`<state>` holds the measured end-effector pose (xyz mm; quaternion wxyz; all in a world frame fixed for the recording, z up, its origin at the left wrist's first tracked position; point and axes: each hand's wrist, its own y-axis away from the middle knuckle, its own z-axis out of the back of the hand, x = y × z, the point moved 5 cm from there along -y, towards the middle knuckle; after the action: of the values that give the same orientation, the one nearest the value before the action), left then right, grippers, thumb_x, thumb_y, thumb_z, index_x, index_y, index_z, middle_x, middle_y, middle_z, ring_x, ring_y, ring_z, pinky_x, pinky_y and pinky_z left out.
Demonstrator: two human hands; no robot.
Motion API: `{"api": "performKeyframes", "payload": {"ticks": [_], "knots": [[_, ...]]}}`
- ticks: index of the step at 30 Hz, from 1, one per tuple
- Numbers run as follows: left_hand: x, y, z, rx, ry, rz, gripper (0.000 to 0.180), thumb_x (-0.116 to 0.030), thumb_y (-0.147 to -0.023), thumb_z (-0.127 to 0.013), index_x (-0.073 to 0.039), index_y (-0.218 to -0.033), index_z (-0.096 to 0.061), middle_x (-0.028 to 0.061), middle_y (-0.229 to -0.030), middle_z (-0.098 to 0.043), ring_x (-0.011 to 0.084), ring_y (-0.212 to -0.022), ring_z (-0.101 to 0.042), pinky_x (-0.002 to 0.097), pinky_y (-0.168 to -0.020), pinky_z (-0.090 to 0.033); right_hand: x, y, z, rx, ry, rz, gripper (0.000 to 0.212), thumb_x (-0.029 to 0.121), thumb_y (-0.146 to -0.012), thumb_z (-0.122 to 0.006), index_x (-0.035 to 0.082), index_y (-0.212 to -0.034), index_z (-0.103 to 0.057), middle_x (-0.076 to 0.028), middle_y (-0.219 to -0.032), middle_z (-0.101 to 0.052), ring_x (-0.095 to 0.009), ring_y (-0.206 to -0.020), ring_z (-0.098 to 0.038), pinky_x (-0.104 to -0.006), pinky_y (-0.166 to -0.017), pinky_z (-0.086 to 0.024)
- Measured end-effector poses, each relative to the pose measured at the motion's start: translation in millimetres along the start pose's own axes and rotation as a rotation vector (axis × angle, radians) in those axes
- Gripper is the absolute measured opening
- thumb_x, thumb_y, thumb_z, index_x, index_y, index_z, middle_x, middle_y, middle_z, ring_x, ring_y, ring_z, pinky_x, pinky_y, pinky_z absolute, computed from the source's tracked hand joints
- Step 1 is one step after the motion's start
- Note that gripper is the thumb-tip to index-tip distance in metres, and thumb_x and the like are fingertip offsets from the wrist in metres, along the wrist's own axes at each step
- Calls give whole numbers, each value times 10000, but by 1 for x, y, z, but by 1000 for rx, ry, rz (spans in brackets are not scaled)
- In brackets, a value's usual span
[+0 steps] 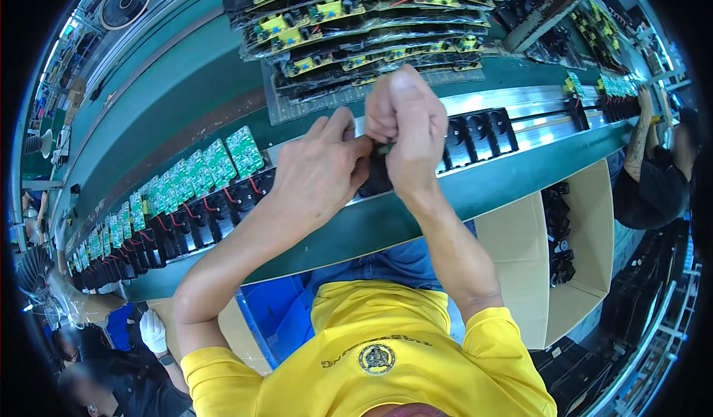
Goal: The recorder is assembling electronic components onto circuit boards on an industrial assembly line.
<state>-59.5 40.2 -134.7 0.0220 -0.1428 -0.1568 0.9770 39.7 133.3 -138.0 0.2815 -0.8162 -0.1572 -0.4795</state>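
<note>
My left hand (319, 164) and my right hand (408, 124) meet over the metal rail at the middle of the bench. The left fingers are bent and pinched toward the right hand. My right hand is closed in a fist with the thumb on top. What either one grips is hidden, though a small green bit shows between them. Just below the fingers sits a black plastic housing (376, 178), partly covered. To the right stand several black housings (479, 136) without boards. On the left, green circuit boards (242, 152) stand tilted at a row of housings with red wires.
Stacked layers of yellow-and-green circuit boards (330, 12) rise beyond the hands. A rusty metal post (553, 12) stands at back right. An open cardboard box (512, 268) with black parts is at my right. People work at both ends of the green bench (319, 248).
</note>
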Motion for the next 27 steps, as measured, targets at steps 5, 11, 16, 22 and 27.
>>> {"api": "performKeyframes", "payload": {"ticks": [5,11,16,22,27], "knots": [[2,-15,12,266,83,-13,146,-155,-897,-795,-92,-1028,-796,113,-1101,-641,329,-877,-688,431,-667,-549,68,38,-4,40,420,205,192,115,-1063,-697,44,-1202,-810,-55,-974,-602,-158,-818,-515,-305,-724,-448],[17,-62,37,546,90,-60,305,-165,-920,-797,-83,-1205,-726,83,-1263,-701,331,-1053,-719,454,-913,-584,54,79,17,289,1574,249,296,107,-912,-906,141,-1205,-885,-73,-1108,-619,-232,-931,-573,-369,-791,-513],[-5,-49,18,-129,-226,-175,378,-83,-892,-768,-98,-1263,-694,80,-1345,-689,316,-1261,-675,477,-1109,-533,45,85,19,326,1609,322,262,172,-909,-923,180,-1169,-903,-67,-1132,-606,-262,-967,-582,-384,-827,-527],[-7,16,5,-17,-160,-182,441,-54,-861,-749,-101,-1293,-673,94,-1432,-658,324,-1435,-588,507,-1296,-416,53,91,15,308,1402,303,298,139,-885,-925,172,-1180,-901,-71,-1130,-614,-257,-974,-598,-374,-828,-535],[21,52,45,101,-339,-123,387,-77,-889,-751,-89,-1271,-691,102,-1467,-639,336,-1429,-593,510,-1312,-414,74,97,30,153,1326,293,327,110,-870,-929,168,-1190,-899,-86,-1151,-627,-253,-975,-610,-369,-815,-540]]}}
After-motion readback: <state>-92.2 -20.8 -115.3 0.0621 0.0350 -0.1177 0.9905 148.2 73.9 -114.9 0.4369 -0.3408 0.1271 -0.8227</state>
